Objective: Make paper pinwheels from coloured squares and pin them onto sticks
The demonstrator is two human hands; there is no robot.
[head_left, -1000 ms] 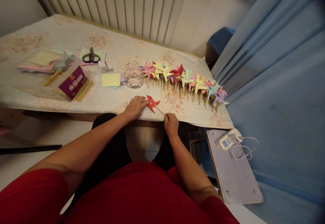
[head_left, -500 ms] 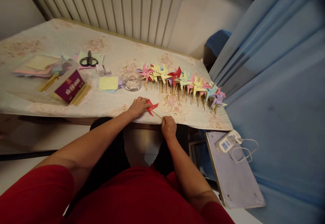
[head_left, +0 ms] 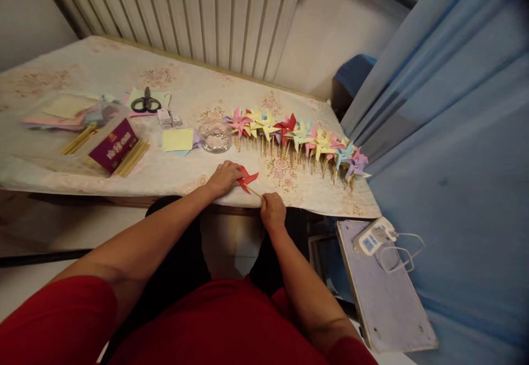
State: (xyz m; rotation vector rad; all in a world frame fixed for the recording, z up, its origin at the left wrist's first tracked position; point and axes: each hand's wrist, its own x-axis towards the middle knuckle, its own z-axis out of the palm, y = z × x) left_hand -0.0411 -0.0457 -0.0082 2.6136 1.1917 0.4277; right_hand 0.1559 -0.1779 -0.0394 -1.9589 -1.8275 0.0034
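Note:
Close to the table's front edge is a red paper pinwheel [head_left: 249,177], its blades folded. My left hand [head_left: 225,180] grips the pinwheel's left side with the fingers closed on it. A thin wooden stick [head_left: 255,191] runs from the pinwheel toward the lower right. The stick's far end is inside my closed right hand [head_left: 273,211], by the table edge. Beyond my hands stands a long row of finished pinwheels [head_left: 300,135] in pink, yellow, red, blue and purple. A clear round dish [head_left: 215,138] of small shiny pieces sits above my left hand.
Yellow paper squares [head_left: 177,140] lie left of the dish, near small white boxes [head_left: 169,118] and black scissors [head_left: 146,101]. A clear plastic box [head_left: 103,143] and bundled sticks [head_left: 131,158] are further left. On a stool [head_left: 397,304] at right rests a white power strip [head_left: 373,236].
The whole view has shifted slightly downward. Both hands keep hold of the pinwheel and its stick, with the right hand moved very slightly left.

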